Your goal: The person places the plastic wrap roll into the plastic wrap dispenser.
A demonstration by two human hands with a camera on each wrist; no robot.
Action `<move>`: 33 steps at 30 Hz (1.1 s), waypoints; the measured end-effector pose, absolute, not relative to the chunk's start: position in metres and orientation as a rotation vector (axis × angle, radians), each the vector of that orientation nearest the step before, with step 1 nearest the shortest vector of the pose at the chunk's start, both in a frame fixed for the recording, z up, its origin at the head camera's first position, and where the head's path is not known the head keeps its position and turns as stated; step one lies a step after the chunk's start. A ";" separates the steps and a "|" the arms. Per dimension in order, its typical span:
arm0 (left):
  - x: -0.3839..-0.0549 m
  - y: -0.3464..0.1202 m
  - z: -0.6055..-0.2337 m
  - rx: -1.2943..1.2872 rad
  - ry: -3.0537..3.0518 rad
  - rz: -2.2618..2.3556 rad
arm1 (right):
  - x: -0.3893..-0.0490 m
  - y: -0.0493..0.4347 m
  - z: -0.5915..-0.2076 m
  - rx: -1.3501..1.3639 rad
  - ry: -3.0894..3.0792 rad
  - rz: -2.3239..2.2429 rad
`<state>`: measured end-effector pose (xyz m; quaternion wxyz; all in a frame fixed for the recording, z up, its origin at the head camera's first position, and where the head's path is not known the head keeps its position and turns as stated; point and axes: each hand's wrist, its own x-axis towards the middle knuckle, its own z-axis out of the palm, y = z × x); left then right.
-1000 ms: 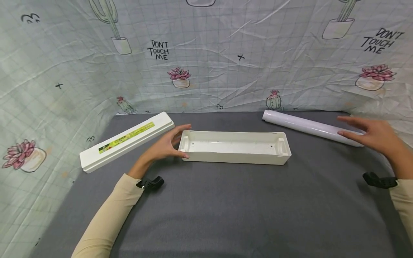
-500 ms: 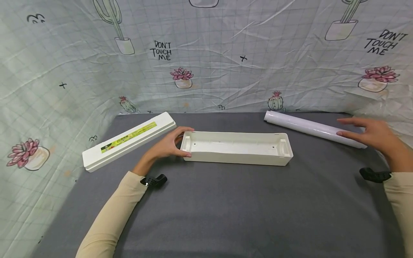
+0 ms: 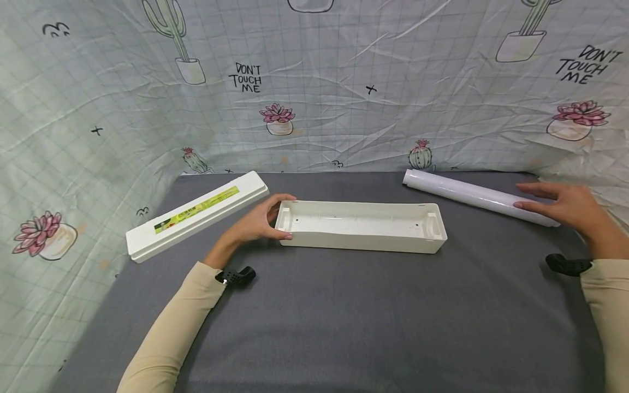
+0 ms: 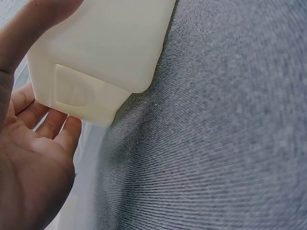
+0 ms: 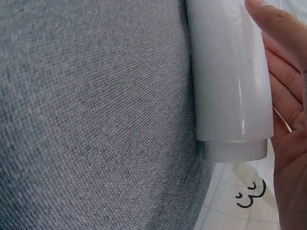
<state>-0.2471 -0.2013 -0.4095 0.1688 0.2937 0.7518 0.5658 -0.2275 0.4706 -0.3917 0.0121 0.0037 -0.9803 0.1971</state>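
Your left hand (image 3: 255, 221) grips the left end of the open-topped white box (image 3: 358, 242), thumb at the near wall and fingers round the far side. That box sits upright on the grey surface (image 3: 363, 316), between your two hands. Your right hand (image 3: 572, 204) holds the right end of the white roll (image 3: 472, 194), which lies beyond the box to its right (slanted, its left end near the patterned cloth (image 3: 319, 65)). A labelled white piece (image 3: 196, 213) lies slantwise left of the box.
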 end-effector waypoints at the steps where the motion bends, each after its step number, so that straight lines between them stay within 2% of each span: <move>1: -0.247 -0.201 -0.409 0.833 2.136 1.608 | -0.228 0.471 -0.392 0.005 -3.063 0.616; 10: -0.247 -0.200 -0.409 0.804 2.132 1.608 | -0.230 0.477 -0.400 0.071 -3.047 0.590; 33: -0.248 -0.200 -0.416 0.803 2.088 1.684 | -0.233 0.479 -0.413 -0.100 -3.097 0.825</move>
